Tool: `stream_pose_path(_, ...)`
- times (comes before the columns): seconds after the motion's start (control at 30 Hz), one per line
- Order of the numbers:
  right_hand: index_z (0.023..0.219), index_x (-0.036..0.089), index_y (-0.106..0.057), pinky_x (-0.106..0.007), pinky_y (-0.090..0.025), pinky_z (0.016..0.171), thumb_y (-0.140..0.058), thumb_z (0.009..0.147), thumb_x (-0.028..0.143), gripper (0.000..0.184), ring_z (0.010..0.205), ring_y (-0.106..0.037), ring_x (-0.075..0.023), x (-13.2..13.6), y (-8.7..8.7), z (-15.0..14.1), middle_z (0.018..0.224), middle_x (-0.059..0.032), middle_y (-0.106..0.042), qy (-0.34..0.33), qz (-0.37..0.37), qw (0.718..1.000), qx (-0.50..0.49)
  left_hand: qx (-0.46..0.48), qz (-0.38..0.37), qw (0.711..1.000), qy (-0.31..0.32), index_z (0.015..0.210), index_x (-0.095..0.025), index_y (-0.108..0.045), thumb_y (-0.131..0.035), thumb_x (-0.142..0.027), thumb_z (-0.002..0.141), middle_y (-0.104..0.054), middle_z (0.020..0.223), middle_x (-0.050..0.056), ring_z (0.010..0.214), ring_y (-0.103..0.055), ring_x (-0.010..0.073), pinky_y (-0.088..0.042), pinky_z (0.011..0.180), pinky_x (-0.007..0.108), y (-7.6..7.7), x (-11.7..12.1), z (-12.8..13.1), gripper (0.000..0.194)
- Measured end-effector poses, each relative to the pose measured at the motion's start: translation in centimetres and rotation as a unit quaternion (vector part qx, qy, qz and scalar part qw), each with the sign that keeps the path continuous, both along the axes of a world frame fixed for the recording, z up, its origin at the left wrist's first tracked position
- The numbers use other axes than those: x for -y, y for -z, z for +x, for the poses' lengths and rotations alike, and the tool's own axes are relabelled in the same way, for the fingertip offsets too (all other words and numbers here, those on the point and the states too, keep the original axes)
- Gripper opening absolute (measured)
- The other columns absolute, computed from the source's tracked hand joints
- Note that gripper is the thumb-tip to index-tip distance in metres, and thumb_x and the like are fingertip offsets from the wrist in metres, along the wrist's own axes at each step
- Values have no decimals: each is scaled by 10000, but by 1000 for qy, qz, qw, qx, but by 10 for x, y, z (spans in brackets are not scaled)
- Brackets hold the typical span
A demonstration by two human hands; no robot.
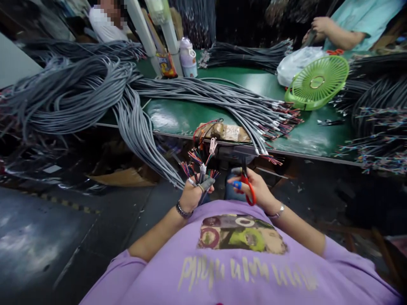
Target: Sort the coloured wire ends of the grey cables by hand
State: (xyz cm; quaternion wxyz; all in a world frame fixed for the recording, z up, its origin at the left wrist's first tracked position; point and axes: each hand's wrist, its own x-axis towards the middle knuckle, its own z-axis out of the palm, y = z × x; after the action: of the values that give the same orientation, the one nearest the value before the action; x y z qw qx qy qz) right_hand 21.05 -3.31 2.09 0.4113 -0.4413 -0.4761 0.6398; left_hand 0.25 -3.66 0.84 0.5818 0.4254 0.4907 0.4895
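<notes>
My left hand (192, 194) is closed around the ends of several grey cables (152, 152), with a covering on its thumb. Fanned-out coloured wires (195, 156) stick up from these ends, and one end carries a pale connector (213, 145). The cables trail up and left to the bench. In my right hand (256, 188) is a pair of scissors (250, 191) with red handles, its dark blades pointing up and away from me. Blue tape wraps one finger of that hand. The scissors and the held cable ends are apart.
On the green bench (168, 116) lie a large coil of grey cables (76, 93) and a bundle with stripped ends (273, 118). A green fan (318, 82), a plastic bag (297, 63), a bottle (188, 59) and black cables (381, 97) stand around. Two people work across the bench.
</notes>
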Motion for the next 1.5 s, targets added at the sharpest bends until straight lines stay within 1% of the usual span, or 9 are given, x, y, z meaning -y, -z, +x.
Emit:
stream_pose_path(0.13,985,191,-527,-218,-469,476,-760,627,322,447,571,-607,-120,-24,-4,-34,741,2,-666,4,-3,1000,-16,-24,11,1000,13,656,-145,-614,-726,-357,706,-634,551,1,505,-564,102,-461,529,225,1,3,-2,244)
stream_pose_path(0.27,955,191,-519,-214,-461,457,-758,608,295,434,515,-578,-109,-30,0,-47,622,52,-607,4,-5,999,-33,-26,1,999,27,701,-148,-623,-736,-363,692,-642,566,2,514,-572,110,-470,532,231,2,3,-5,243)
stream_pose_path(0.43,948,192,-502,-220,-447,461,-748,619,284,420,478,-554,-97,-31,7,-44,607,58,-599,59,-14,996,-71,-30,-27,996,83,700,-141,-626,-732,-382,693,-641,575,12,514,-565,113,-465,531,242,2,1,-8,264)
stream_pose_path(0.63,993,196,-506,-242,-443,500,-714,654,290,410,520,-555,-108,-28,10,-41,631,51,-594,67,3,996,-66,-30,30,999,22,618,-157,-588,-689,-365,745,-569,517,-23,483,-504,87,-423,504,225,10,0,-6,263)
stream_pose_path(0.8,988,194,-506,-250,-431,544,-696,657,262,387,535,-518,-96,-26,15,-43,631,61,-562,24,14,999,-41,-35,58,998,8,637,-160,-597,-646,-361,790,-593,560,-7,540,-552,106,-454,557,241,13,1,-5,258)
stream_pose_path(0.93,971,182,-512,-244,-421,542,-716,638,272,401,546,-510,-93,-30,17,-42,661,48,-575,7,-10,999,-35,-28,28,999,9,668,-156,-602,-662,-383,771,-585,560,-13,514,-537,96,-449,515,224,15,2,-7,256)
stream_pose_path(1.1,1014,198,-527,-244,-442,606,-739,633,288,445,656,-551,-108,-39,13,-39,749,21,-616,53,38,996,-68,-28,-3,1000,6,732,-156,-619,-696,-396,730,-590,552,-22,471,-514,80,-420,453,192,16,2,-6,252)
stream_pose_path(1.27,998,195,-545,-233,-415,562,-737,635,322,430,621,-525,-103,-44,10,-41,707,33,-593,54,45,996,-62,-36,-11,999,5,686,-154,-619,-701,-403,714,-583,530,-22,460,-504,75,-411,443,186,10,2,-4,264)
stream_pose_path(1.5,985,186,-546,-246,-417,618,-717,649,282,390,640,-520,-103,-43,7,-43,685,42,-573,55,85,993,-54,-36,-9,999,6,713,-151,-623,-714,-405,703,-590,540,-21,464,-515,77,-428,446,188,8,3,-5,270)
